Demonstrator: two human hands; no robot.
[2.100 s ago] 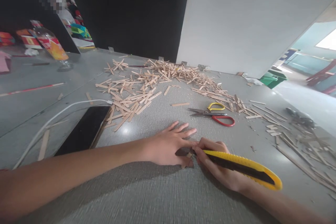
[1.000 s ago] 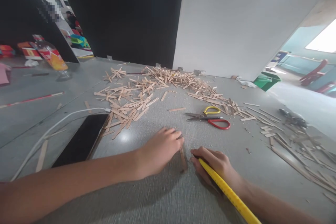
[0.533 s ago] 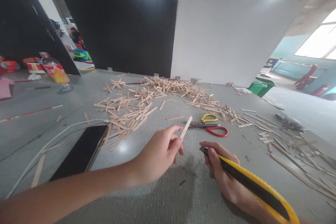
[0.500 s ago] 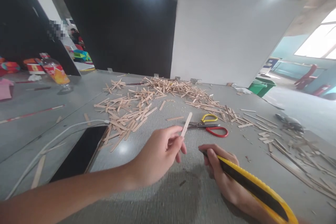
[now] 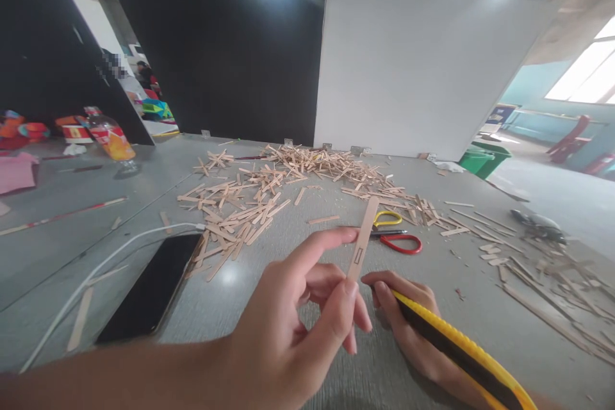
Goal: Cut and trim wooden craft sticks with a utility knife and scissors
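Between the thumb and fingers of my left hand (image 5: 307, 301) is a flat wooden craft stick (image 5: 366, 230), tilted upright above the table. A small rectangle outline, drawn or cut, shows near its lower end. My right hand (image 5: 408, 320) is closed around a yellow and black utility knife (image 5: 451, 346), whose tip end is hidden by the fingers. Behind the held stick lies a pair of scissors (image 5: 401, 243) with one yellow and one red handle loop; the stick covers part of it.
A heap of loose craft sticks (image 5: 269, 173) spreads across the grey table (image 5: 269, 243). At left lie a phone (image 5: 151, 288) with a white cable and a drink bottle (image 5: 110, 138). Thin wood offcuts (image 5: 542, 298) lie at right. Black and white panels (image 5: 408, 70) stand behind.
My left hand has come nearer and lifted the craft stick, turning its broad face toward me. My right hand stays in nearly the same place with the utility knife.
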